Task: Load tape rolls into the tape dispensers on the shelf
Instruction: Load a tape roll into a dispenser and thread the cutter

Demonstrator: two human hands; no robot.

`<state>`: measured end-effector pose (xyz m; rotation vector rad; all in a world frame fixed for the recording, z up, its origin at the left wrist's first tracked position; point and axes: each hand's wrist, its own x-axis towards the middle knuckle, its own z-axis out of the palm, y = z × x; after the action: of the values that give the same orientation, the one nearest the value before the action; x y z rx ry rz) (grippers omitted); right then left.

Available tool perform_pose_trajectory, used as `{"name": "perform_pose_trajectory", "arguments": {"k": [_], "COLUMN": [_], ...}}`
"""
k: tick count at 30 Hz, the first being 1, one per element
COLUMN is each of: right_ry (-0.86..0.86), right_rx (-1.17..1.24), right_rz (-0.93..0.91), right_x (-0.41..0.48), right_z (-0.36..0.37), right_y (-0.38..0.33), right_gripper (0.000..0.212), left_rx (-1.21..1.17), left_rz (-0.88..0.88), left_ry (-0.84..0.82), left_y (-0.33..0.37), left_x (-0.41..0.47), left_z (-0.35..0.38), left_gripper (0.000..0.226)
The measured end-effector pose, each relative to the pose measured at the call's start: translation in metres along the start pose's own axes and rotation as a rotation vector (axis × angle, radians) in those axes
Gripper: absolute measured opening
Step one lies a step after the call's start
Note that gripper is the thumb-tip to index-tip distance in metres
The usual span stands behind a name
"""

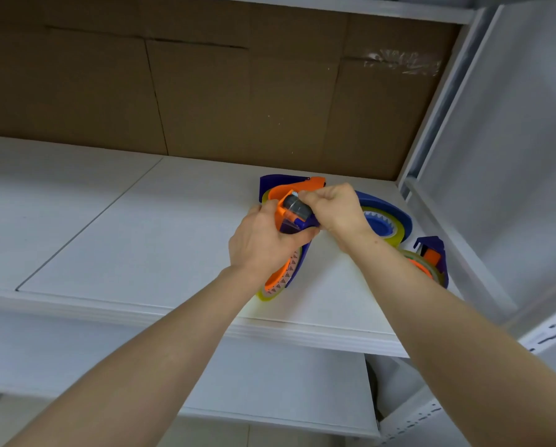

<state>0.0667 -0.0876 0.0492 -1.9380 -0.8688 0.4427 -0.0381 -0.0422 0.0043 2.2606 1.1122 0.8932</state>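
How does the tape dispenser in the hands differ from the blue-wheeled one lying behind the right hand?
The held dispenser is gripped by the left hand, the right hand pinching at its top; the blue-wheeled dispenser lies on the shelf, held by neither. The held dispenser's inner parts are orange; the blue-wheeled dispenser's hub is blue. Both have blue-purple bodies and yellowish clear tape.

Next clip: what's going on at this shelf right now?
A person holds an orange-and-purple plastic tape dispenser at the white shelf, with a clear tape roll already in it. The left hand grips its body, while the right hand pinches at its top end. To the right, a blue plastic dispenser and a purple-and-orange dispenser lie loaded.
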Motion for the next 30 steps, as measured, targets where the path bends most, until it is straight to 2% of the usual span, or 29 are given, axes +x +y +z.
{"name": "perform_pose_trajectory", "arguments": {"k": [4,8,12,16,19,20,22,26,29,30], "right_ry": [-0.030,-0.053,-0.003,-0.098,0.020,0.013,-0.073,-0.152,-0.334,-0.390], "right_rx": [-0.007,-0.069,0.065,0.288,0.233,0.235,0.347,0.491,0.703,0.688], "right_rz": [0.050,0.006,0.061,0.078,0.046,0.048,0.092,0.105,0.161,0.179], "right_x": [0.004,0.004,0.007,-0.002,0.000,0.000,-0.003,-0.008,-0.013,-0.017], "right_z": [-0.005,0.000,-0.002,-0.003,-0.001,-0.001,0.001,0.001,-0.003,0.000], "right_y": [-0.005,-0.006,-0.002,0.008,0.011,0.012,0.014,0.020,0.031,0.037], "right_gripper": [0.021,0.024,0.016,0.017,0.024,0.022,0.016,0.017,0.024,0.022], "left_rx": [0.018,0.031,0.034,0.003,0.034,0.032,0.006,-0.044,-0.157,-0.247], "left_rz": [0.007,0.012,0.015,-0.017,0.000,-0.007,-0.031,-0.046,-0.110,-0.167], "left_ry": [0.001,0.020,0.001,0.010,0.002,0.003,0.012,-0.006,-0.005,0.007], "left_y": [0.002,0.001,0.002,0.000,0.003,0.003,0.000,-0.004,-0.006,-0.009], "left_x": [0.000,0.002,0.003,0.005,0.004,0.004,0.005,0.007,0.010,0.014], "left_z": [0.001,0.002,0.002,0.002,0.004,0.004,0.004,0.004,0.000,-0.002], "left_gripper": [0.066,0.066,0.066,0.065,0.066,0.066,0.065,0.065,0.057,0.051]}}
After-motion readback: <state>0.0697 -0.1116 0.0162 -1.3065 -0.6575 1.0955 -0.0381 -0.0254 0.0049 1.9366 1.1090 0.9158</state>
